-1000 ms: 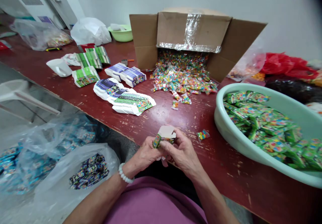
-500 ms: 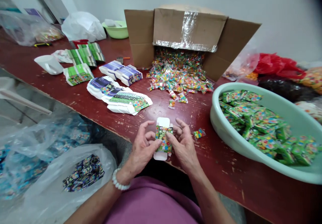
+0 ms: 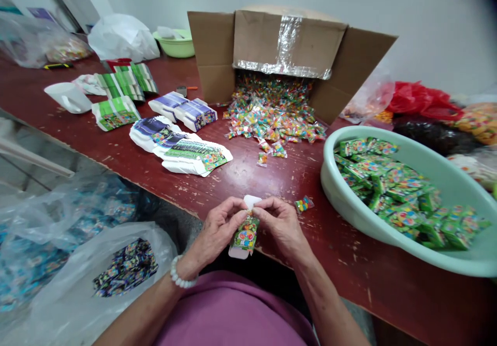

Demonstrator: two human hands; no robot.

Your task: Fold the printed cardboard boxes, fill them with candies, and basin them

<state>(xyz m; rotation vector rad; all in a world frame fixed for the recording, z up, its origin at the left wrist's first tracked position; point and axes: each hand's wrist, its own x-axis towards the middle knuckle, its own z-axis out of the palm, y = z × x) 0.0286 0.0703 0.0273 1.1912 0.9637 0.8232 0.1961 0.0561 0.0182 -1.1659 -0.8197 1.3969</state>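
Note:
A small green printed candy box (image 3: 245,234) with white end flaps is held at the table's front edge, tilted. My left hand (image 3: 219,229) is closed, thumb and fingers pinching the box's upper left corner. On the opposite corner, my right hand (image 3: 279,227) pinches the same end beside the raised white flap. My fingers partly cover the box's top. Just right of my right hand lies a single candy packet (image 3: 304,204) in clear wrap. Flat printed cartons (image 3: 194,154) rest in an overlapping stack beyond my left hand.
An opened cardboard box (image 3: 291,43) spills wrapped candies (image 3: 272,118) onto the red table (image 3: 341,263). At right stands a green basin (image 3: 330,180) of filled green boxes. Banded carton bundles (image 3: 116,113) and a white mug (image 3: 68,97) are at left. Below, a plastic bag (image 3: 70,284) holds dark packs.
Both hands have moved from the box's sides to its upper end and pinch there. The box now tilts, its lower end swung slightly left. The whole view has shifted a little.

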